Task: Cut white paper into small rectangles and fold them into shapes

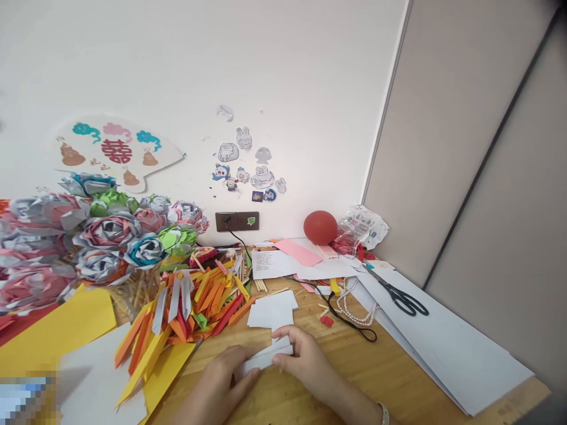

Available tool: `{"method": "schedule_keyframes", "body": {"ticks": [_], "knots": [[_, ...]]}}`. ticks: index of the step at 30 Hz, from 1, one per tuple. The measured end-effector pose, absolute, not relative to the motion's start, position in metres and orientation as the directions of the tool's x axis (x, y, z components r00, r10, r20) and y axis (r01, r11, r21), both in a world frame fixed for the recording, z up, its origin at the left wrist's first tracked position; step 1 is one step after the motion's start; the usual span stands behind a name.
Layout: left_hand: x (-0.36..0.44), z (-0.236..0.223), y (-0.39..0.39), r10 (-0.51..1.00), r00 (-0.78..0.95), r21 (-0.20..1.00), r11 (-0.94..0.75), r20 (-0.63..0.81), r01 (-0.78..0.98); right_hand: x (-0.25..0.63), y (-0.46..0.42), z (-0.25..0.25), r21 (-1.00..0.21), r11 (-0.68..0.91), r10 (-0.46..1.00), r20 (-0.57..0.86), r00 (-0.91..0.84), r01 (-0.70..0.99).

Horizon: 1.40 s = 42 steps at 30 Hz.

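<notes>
Between my two hands is a small folded strip of white paper [266, 356], held just over the wooden table. My left hand [225, 375] pinches its left end, thumb in front and fingers behind. At the right end, my right hand [301, 354] grips the strip between thumb and fingers. Just beyond lies a small stack of white paper sheets [271, 311]. Left of the stack, a heap of folded paper strips [212, 298] in orange, yellow, red and white covers the table.
Folded paper flowers [110, 230] crowd the left side. Black scissors [398, 295] rest on large white sheets [460, 348] at the right. A red balloon [320, 228], a pink paper [299, 252], a bead string [354, 310] and a black cable [349, 321] lie toward the wall.
</notes>
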<state>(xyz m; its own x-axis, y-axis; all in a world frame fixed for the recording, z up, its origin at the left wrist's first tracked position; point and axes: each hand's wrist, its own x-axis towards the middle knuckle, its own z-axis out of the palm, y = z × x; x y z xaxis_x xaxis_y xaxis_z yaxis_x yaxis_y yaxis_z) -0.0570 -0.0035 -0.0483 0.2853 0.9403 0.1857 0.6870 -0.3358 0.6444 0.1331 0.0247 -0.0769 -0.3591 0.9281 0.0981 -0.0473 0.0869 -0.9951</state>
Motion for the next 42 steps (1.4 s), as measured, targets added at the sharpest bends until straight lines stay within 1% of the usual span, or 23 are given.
{"method": "schedule_keyframes", "body": {"ticks": [2,4,7,9,11,13,15,19,24,27,32,37,42], "knots": [[-0.057,-0.05,-0.004,0.934,0.305,0.641,-0.349,0.184,0.684,0.133,0.024,-0.076,-0.996,0.091,0.935,0.087,-0.343,-0.005],[-0.057,-0.049,-0.004,0.941,0.3,0.654,-0.327,0.158,0.682,0.133,0.024,-0.075,-0.995,0.093,0.939,0.082,-0.335,0.017],[-0.057,-0.049,0.0,0.967,0.236,0.74,-0.229,0.097,0.633,0.134,0.025,-0.074,-0.996,0.091,0.942,0.08,-0.325,0.017],[-0.057,-0.051,0.003,0.985,0.168,0.827,-0.133,0.047,0.546,0.135,0.026,-0.074,-0.996,0.084,0.947,0.084,-0.31,-0.013],[-0.057,-0.053,0.007,0.991,0.128,0.905,-0.027,-0.03,0.424,0.135,0.027,-0.073,-0.995,0.086,0.954,0.097,-0.282,-0.052],[-0.056,-0.053,0.008,0.988,0.126,0.952,0.046,-0.088,0.303,0.135,0.028,-0.072,-0.992,0.091,0.963,0.109,-0.246,-0.084],[-0.054,-0.051,0.006,0.99,0.112,0.973,0.062,-0.088,0.221,0.135,0.028,-0.07,-0.992,0.087,0.971,0.106,-0.212,-0.096],[-0.05,-0.049,0.003,0.998,0.044,0.987,0.035,-0.042,0.155,0.135,0.027,-0.067,-0.996,0.055,0.979,0.068,-0.192,-0.071],[-0.051,-0.051,0.003,0.999,0.01,0.993,0.044,-0.046,0.114,0.134,0.027,-0.07,-0.997,0.028,0.983,0.041,-0.179,-0.078],[-0.051,-0.052,0.003,0.998,-0.001,0.995,0.057,-0.057,0.079,0.135,0.027,-0.075,-0.997,0.037,0.984,0.049,-0.172,-0.07],[-0.052,-0.051,0.002,1.0,-0.016,0.994,0.027,-0.026,0.101,0.137,0.027,-0.078,-0.999,0.052,0.982,0.054,-0.181,-0.012],[-0.051,-0.047,0.0,0.998,-0.029,0.99,0.066,-0.063,0.127,0.138,0.026,-0.077,-0.999,0.044,0.984,0.047,-0.174,-0.023],[-0.049,-0.043,-0.001,0.995,-0.031,0.989,0.094,-0.091,0.114,0.137,0.027,-0.079,-0.999,0.041,0.983,0.044,-0.178,-0.019]]}}
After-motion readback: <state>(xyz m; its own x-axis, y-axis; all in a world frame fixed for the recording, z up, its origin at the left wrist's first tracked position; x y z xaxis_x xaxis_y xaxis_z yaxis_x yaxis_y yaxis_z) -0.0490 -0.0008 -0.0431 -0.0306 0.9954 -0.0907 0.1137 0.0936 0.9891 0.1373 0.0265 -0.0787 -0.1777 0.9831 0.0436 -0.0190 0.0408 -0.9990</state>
